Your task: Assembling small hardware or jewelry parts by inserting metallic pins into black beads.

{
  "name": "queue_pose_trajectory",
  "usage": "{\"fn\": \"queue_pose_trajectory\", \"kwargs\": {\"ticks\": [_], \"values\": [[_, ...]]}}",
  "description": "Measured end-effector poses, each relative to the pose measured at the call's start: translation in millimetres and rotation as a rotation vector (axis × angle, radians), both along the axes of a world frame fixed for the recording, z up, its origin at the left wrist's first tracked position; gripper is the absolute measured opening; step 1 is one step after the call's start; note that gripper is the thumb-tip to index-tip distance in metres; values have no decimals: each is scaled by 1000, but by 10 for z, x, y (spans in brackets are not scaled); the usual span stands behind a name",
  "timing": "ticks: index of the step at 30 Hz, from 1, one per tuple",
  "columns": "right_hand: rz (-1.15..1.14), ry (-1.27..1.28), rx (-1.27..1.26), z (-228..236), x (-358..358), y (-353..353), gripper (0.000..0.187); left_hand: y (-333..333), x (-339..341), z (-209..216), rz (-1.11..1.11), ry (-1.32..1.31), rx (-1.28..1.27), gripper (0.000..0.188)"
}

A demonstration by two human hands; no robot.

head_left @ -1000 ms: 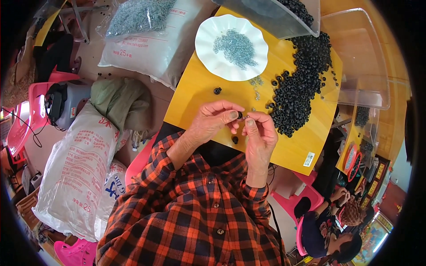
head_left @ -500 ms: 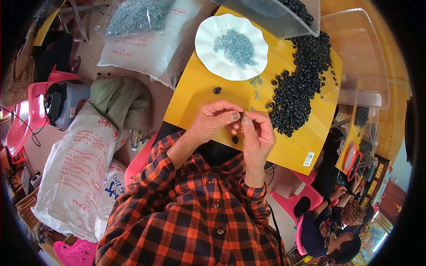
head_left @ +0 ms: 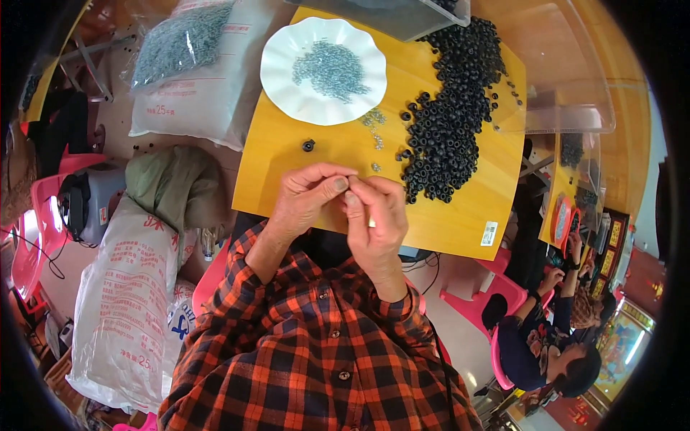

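Note:
Above the table's near edge, my left hand [head_left: 307, 200] and my right hand [head_left: 379, 215] meet fingertip to fingertip. Both are closed in a pinch, and the fingers hide whatever is between them. A single black ring-shaped piece [head_left: 308, 146] lies on the yellow table [head_left: 273, 154] just beyond my left hand. Right of my right hand spreads a heap of small black ring-shaped pieces [head_left: 449, 129]. A white plate with a wavy rim [head_left: 277, 82] holds small clear bluish pieces [head_left: 330, 70]. A few similar clear pieces [head_left: 375, 128] lie loose beside the plate.
A clear plastic bin [head_left: 410, 18] stands at the table's far edge, and another clear tub [head_left: 568, 79] is to the right. White sacks [head_left: 118, 302] lie at left, with a bag of clear pieces [head_left: 180, 47] on one. People [head_left: 539, 352] sit at right by pink chairs.
The whole scene has shifted left and slightly up in view. My right fingers have curled in closer to the left ones. The black piece that showed between the fingertips is now hidden.

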State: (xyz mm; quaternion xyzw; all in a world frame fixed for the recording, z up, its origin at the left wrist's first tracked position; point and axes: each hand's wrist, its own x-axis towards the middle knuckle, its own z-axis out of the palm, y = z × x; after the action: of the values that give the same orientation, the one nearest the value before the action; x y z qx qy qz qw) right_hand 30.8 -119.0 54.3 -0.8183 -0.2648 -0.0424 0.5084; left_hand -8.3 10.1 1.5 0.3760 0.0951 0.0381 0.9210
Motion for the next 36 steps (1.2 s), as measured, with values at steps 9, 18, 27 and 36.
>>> {"fn": "queue_pose_trajectory", "kwargs": {"ticks": [9,18,27,36], "values": [[45,41,32,17,-73,-98,24,-1,16,-10,29,-35,-18,19],[-306,-135,-331,-92,170,-668,16,15,30,6,7,-62,-102,21],[-283,-153,-454,-96,260,-659,17,15,39,1,0,-55,-117,21],[-264,-194,-541,-117,302,-615,18,22,30,11,-3,-40,-105,21]]}}
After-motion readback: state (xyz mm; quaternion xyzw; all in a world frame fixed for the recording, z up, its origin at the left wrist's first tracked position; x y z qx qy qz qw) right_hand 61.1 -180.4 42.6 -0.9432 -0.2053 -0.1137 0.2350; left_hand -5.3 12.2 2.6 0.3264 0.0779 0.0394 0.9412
